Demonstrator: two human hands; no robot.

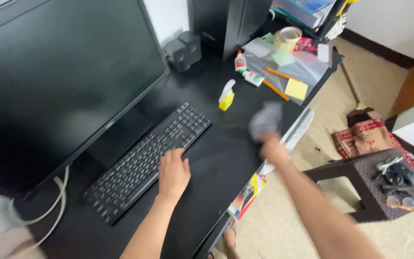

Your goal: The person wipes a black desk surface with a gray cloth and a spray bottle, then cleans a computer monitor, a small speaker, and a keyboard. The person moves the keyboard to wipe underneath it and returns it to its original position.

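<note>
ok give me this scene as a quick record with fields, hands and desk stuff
left hand: rests on the edge of the black keyboard
right hand: holds a grey cloth above the black desk, blurred
monitor: dark, behind the keyboard
spray bottle: yellow with a white top, upright
stool: dark, right of the desk, carries a mouse

A large dark monitor [58, 81] fills the left of the black desk [221, 158]; a small speaker [184, 50] sits behind it, beside a black computer tower [228, 21]; a yellow spray bottle [226, 96] stands mid-desk; farther back lie a glue bottle [240, 61], two pencils [276, 81], a yellow sticky pad [296, 89] and a tape roll [287, 38]; on the floor, a brown stool [384, 184] carries a mouse [405, 173].
</note>
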